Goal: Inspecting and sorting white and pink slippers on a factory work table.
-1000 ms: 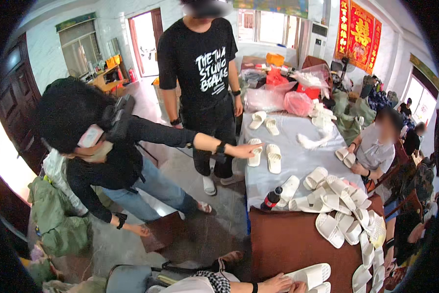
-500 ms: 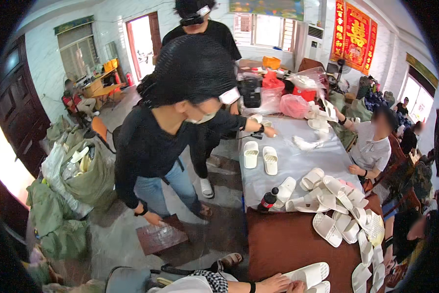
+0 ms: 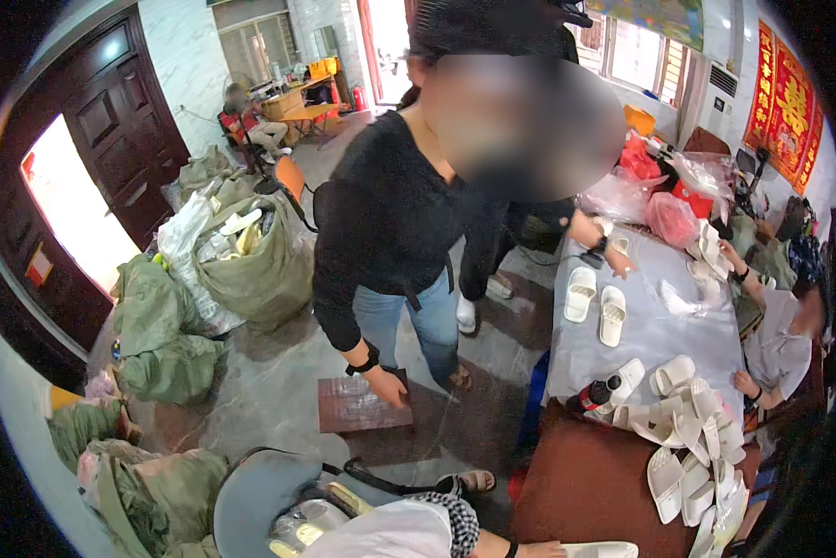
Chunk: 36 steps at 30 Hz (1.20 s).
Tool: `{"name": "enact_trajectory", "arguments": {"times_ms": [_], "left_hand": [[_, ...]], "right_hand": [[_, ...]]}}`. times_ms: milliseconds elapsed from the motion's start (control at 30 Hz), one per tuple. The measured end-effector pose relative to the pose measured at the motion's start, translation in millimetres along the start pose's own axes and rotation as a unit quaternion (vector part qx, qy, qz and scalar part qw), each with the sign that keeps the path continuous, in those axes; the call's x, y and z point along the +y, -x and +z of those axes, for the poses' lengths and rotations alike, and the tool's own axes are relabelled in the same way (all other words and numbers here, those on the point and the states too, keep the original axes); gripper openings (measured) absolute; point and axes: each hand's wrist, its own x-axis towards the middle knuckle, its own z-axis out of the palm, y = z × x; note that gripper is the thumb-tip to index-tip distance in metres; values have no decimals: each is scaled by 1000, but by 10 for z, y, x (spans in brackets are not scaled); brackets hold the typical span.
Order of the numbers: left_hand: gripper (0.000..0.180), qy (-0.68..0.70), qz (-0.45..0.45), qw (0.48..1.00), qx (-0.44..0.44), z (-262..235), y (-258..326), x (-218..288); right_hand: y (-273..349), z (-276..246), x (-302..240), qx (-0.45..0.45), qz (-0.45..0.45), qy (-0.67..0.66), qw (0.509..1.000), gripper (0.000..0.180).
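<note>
Green sacks [image 3: 250, 265] stand open along the floor at the left, stuffed with pale wrapped goods, and more tied sacks [image 3: 157, 335] slump beside them. On the table, pink plastic bags [image 3: 671, 216] sit bulging at the far end, their contents hidden. At the bottom edge the wearer's right hand [image 3: 541, 550] lies flat, fingers loosely spread and holding nothing, just beside a white slipper [image 3: 602, 550] on the brown tabletop [image 3: 585, 484]; whether they touch cannot be told. The left hand is out of view. A heap of white slippers [image 3: 692, 446] lies further right, near a dark bottle [image 3: 590, 397].
</note>
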Motion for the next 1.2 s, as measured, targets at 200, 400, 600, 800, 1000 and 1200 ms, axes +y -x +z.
{"name": "enact_trajectory", "arguments": {"times_ms": [200, 400, 600, 800, 1000, 1200], "left_hand": [[25, 227, -133, 950, -165, -432, -52, 71], [46, 76, -233, 968, -44, -461, 564, 559], [89, -16, -280, 956, -84, -200, 908, 1062], [93, -44, -296, 952, -60, 34, 978, 1106], [103, 5, -284, 958, -30, 635, 1012, 990], [104, -14, -212, 972, -100, 662, 914, 833]], "right_hand": [[-39, 14, 115, -103, 112, 50, 987, 32], [-29, 239, 300, -79, -83, -97, 989, 29], [-101, -44, 111, -154, -63, -87, 982, 45], [43, -35, 212, -171, -113, -118, 972, 55], [290, -199, 254, -127, -207, 36, 969, 51], [266, -331, 406, -116, -215, 52, 968, 52]]}}
